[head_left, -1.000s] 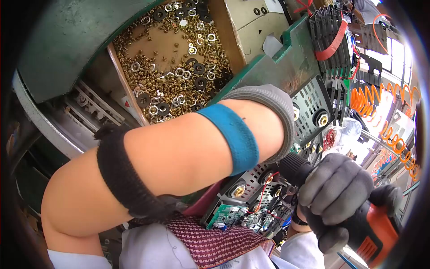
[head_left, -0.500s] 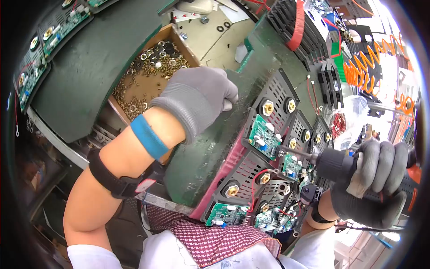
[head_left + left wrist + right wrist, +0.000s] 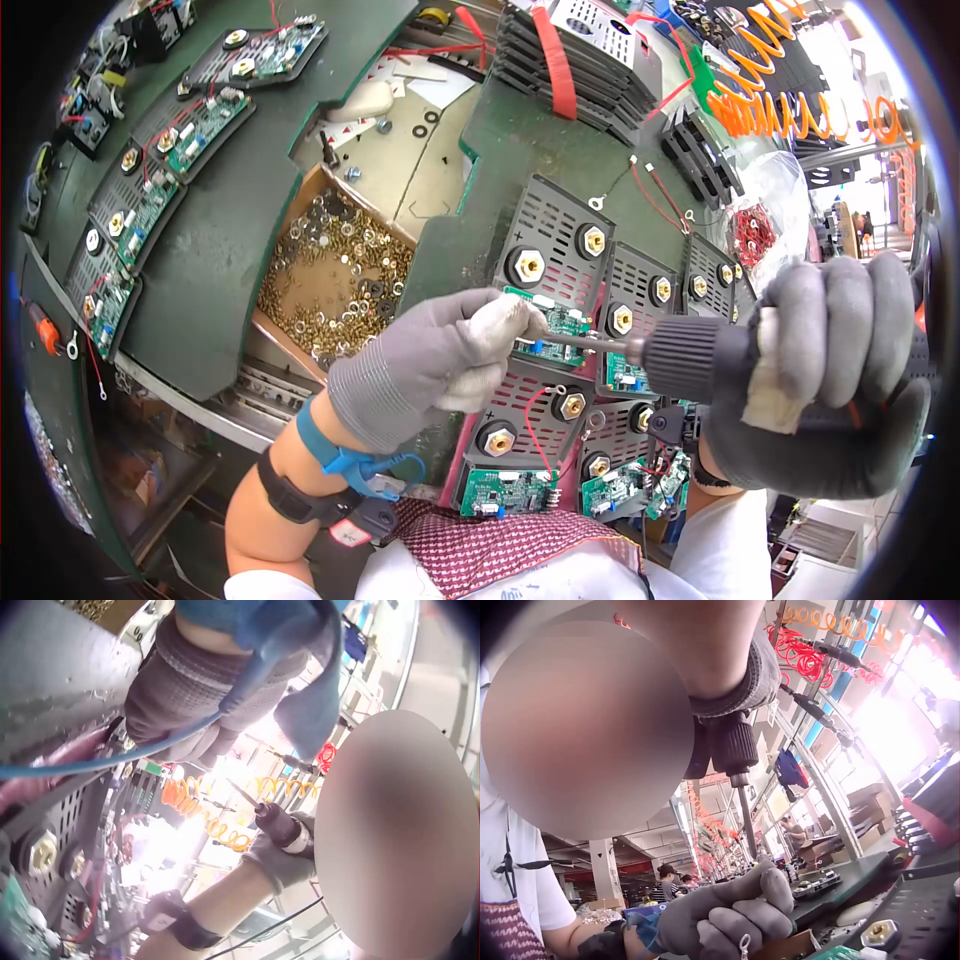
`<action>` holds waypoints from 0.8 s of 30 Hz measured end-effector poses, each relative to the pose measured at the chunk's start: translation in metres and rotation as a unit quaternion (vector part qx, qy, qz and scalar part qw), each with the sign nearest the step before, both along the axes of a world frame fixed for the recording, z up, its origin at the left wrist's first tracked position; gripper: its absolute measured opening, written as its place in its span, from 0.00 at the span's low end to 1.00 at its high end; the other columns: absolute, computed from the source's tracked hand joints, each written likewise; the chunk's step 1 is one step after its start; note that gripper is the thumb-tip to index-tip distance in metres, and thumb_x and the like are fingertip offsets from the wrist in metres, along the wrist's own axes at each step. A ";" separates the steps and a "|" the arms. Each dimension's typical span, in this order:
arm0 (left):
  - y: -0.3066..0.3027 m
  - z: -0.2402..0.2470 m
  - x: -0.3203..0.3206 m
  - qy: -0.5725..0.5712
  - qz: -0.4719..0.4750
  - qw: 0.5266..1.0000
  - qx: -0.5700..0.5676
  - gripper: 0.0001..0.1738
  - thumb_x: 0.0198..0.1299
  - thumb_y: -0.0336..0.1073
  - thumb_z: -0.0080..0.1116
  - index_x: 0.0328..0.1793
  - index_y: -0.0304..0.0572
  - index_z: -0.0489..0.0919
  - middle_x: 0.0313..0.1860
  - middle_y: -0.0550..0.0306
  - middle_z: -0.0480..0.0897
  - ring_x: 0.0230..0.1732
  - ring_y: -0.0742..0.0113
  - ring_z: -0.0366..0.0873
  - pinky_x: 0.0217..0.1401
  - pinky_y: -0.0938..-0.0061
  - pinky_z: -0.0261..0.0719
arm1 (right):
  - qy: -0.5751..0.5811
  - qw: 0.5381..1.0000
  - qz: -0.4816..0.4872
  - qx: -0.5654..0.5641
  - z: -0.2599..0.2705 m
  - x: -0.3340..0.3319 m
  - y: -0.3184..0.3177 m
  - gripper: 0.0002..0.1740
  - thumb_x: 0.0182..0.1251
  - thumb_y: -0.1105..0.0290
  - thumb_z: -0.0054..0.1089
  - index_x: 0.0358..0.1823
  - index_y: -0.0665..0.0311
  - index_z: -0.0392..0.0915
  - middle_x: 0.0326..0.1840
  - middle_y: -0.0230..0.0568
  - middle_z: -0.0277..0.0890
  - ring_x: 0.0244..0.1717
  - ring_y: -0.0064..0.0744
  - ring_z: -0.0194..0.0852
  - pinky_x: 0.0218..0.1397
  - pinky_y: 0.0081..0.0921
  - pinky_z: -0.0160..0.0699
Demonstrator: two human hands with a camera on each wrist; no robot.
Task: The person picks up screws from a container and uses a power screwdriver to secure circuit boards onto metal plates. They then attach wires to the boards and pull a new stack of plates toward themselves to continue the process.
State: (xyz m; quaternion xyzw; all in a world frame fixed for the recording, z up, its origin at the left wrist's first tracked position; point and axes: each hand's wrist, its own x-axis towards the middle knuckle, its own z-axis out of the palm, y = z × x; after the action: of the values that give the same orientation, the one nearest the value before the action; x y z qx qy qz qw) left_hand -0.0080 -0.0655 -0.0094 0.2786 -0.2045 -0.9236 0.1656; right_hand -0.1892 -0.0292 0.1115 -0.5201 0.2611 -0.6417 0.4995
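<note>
1. Head view: the green bench [image 3: 240, 200] carries several black perforated panels [image 3: 552, 222]; a box of loose fasteners [image 3: 318, 290] lies left of the nearest ones.
2. Raised over the panels is the power driver [image 3: 690, 358], gripped by the right hand [image 3: 825, 345], whose fingers wrap round it.
3. What changes is the left hand [image 3: 430, 355]: half a second ago it is well apart from the tool; now, fingers curled, it pinches at the tip of the driver bit [image 3: 590, 343].
4. Both hands therefore meet at one point, which suggests readying or steadying the tip rather than driving.
5. Behind the bit, partly covered, sits a green circuit board [image 3: 565, 322] on its panel.
6. Whether a fastener sits between the fingertips, I cannot tell.
</note>
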 end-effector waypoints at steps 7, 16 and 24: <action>0.008 0.001 0.000 0.066 0.011 0.998 0.021 0.15 0.65 0.43 0.53 0.50 0.39 0.74 0.20 0.71 0.61 0.15 0.85 0.49 0.16 0.85 0.46 | 0.010 0.984 -0.036 -0.173 -0.005 0.005 -0.010 0.19 0.62 0.71 0.53 0.54 0.67 0.64 0.20 0.24 0.55 0.14 0.11 0.50 0.17 0.12 0.65; 0.013 -0.011 -0.004 0.145 0.041 0.985 0.085 0.18 0.65 0.42 0.54 0.55 0.39 0.71 0.22 0.71 0.62 0.17 0.84 0.50 0.17 0.86 0.48 | -0.024 0.983 -0.050 -0.175 -0.012 0.010 -0.013 0.22 0.64 0.69 0.51 0.58 0.66 0.60 0.20 0.24 0.54 0.15 0.12 0.49 0.16 0.13 0.61; 0.020 -0.021 -0.012 0.204 0.117 0.964 0.124 0.17 0.65 0.35 0.52 0.58 0.39 0.70 0.20 0.71 0.62 0.14 0.84 0.50 0.18 0.86 0.49 | -0.012 0.983 -0.008 -0.185 -0.019 0.010 -0.021 0.25 0.66 0.65 0.50 0.63 0.61 0.58 0.22 0.25 0.55 0.17 0.13 0.50 0.18 0.14 0.59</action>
State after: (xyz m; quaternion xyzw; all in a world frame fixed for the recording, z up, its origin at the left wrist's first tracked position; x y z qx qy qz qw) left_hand -0.0199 -0.0450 -0.0304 0.1251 -0.0164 -0.9531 0.2752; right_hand -0.1795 -0.0505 0.0927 -0.5935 0.1362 -0.6892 0.3928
